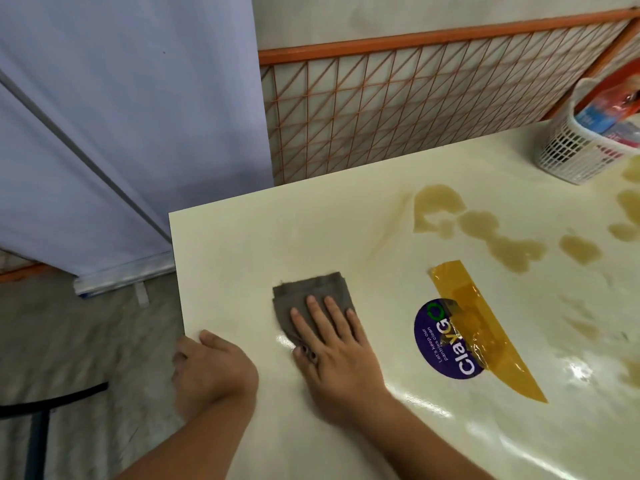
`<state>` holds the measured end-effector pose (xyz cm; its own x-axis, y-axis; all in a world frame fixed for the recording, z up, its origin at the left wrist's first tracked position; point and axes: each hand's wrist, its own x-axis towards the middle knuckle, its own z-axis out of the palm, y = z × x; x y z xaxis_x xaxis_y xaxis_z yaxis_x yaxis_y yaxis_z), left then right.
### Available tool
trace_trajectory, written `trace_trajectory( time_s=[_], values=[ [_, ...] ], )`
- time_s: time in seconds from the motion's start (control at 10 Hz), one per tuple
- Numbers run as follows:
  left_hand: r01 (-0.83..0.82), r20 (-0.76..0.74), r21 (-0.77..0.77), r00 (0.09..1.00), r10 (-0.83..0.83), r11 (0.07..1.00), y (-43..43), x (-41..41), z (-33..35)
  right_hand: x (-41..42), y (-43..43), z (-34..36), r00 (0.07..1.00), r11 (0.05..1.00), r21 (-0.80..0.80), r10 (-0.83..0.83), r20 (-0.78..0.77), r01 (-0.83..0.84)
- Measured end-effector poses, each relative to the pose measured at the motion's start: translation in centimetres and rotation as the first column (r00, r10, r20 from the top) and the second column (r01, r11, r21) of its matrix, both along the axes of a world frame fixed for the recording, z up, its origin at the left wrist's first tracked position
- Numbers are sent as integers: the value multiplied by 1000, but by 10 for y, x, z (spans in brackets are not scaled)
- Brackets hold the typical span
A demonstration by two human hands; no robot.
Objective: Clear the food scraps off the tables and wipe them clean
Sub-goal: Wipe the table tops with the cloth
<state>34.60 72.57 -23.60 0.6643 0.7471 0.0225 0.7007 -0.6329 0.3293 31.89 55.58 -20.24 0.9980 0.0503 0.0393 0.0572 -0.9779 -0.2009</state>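
Currently, the right hand [332, 355] lies flat, palm down, on a folded grey cloth [304, 289], with the fingers straight and slightly spread. The fingertips press the near half of the cloth. The far half extends beyond the fingertips and lies flat on the cream table [242, 244]. The cloth sits near the table's left edge, towards the left-hand corner.

The left hand [211, 372] is just left of the right hand, at the table's left edge. Its thumb lies on the top surface and its fingers curl down over the edge, gripping it. The hand holds nothing else.

To the right of the right hand, a round purple sticker [440, 341] with white lettering is fixed to the table. A strip of amber tape [485, 327] crosses the sticker's right side at an angle. Beyond the tape, further right and further from the hand, several brown liquid puddles [440, 206] lie on the surface, some joined and some separate. The surface near the right forearm shines wet.

At the far right corner, well apart from both hands, stands a white plastic basket [568, 150] holding packets. An orange wire-mesh panel [398, 109] runs behind the table's far edge. A pale fabric screen [121, 116] stands beyond the left hand, above a grey floor [86, 341].
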Motion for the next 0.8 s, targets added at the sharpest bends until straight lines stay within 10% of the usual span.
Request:
trace_trajectory(
  time_s=[0.3, 0.8],
  values=[
    [-1, 72, -274, 997, 22, 962, 1, 4, 12, 184, -195, 18, 823, 861, 26, -477, -309, 508],
    [37, 99, -385, 995, 1, 922, -1, 2, 43, -67, 51, -4, 993, 999, 29, -31, -114, 34]
  ],
)
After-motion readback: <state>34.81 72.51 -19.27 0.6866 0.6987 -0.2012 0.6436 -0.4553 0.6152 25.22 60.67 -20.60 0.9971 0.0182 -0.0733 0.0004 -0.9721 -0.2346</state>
